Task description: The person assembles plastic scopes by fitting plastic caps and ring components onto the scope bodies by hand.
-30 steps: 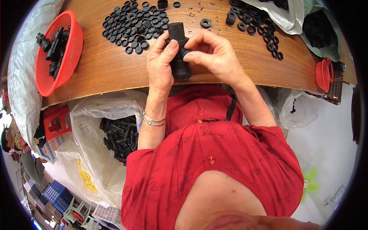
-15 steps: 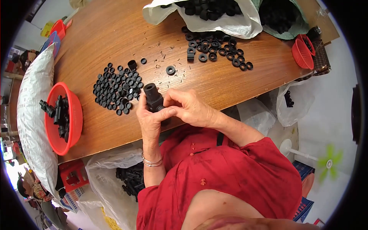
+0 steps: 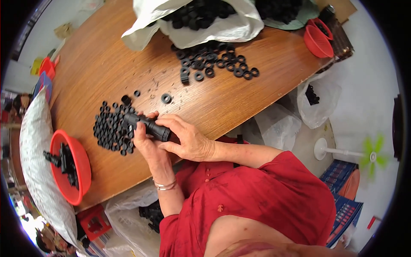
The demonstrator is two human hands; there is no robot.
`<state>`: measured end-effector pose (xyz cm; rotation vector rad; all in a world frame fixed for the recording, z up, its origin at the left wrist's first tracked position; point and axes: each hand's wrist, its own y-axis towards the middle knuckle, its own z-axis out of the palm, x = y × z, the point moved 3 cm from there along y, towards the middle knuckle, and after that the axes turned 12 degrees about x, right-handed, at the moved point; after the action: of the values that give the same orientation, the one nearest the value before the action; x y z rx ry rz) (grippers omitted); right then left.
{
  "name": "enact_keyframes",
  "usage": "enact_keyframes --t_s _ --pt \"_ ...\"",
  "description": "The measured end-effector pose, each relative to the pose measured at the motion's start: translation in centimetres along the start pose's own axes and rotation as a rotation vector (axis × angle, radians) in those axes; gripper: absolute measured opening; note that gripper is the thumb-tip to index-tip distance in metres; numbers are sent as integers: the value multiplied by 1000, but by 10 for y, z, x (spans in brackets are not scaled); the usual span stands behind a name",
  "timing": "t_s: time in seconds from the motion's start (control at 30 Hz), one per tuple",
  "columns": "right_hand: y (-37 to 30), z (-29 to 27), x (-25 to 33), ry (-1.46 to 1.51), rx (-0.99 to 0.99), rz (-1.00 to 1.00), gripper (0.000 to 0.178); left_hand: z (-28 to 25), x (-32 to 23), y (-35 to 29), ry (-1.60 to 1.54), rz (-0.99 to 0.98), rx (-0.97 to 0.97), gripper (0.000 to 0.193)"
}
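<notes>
A black tubular plastic fitting (image 3: 150,127) lies tilted across both my hands above the table's near edge. Its narrower end points left, and its wide ribbed end faces right. My left hand (image 3: 150,150) is wrapped round the fitting from below, thumb along its side. The fingers of my right hand (image 3: 188,139) close on the wide end. Just beyond the narrow end spreads a pile of small black caps (image 3: 112,130). A taller black cap (image 3: 126,100) and a single black ring (image 3: 166,98) rest farther back.
Many black rings (image 3: 209,62) are heaped before a white sack (image 3: 143,19) of black parts. To the left, a red basket (image 3: 85,171) holds black fittings beside a stuffed white sack (image 3: 32,150). Another red basket (image 3: 314,45) sits at the far right corner.
The fitting has turned from standing upright, open end up, to lying sideways. My right hand has moved onto its wide end. The whole view has shifted.
</notes>
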<state>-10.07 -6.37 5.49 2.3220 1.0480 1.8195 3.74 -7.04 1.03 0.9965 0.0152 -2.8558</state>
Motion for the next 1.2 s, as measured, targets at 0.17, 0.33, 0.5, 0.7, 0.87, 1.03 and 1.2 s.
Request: enact_keyframes --t_s 0.17,0.33,0.5,0.7,0.87,1.03,1.2 --pt "15 -75 -9 237 272 203 43 21 -10 5 371 192 32 70" --pt "45 -108 -12 -55 721 48 34 62 9 2 566 -417 351 74" --pt "115 -163 -73 -361 231 1 13 56 34 -14 409 -647 246 64" --pt "166 -224 -195 -1087 66 278 34 45 42 -19 358 -458 215 75" --pt "188 -239 -162 -1027 150 281 35 58 27 -12 386 -277 298 94" --pt "195 -265 -172 -403 239 169 25 68 21 0 878 -37 292 87" --pt "122 -181 -47 -411 150 204 20 57 13 -8 867 -114 141 81"
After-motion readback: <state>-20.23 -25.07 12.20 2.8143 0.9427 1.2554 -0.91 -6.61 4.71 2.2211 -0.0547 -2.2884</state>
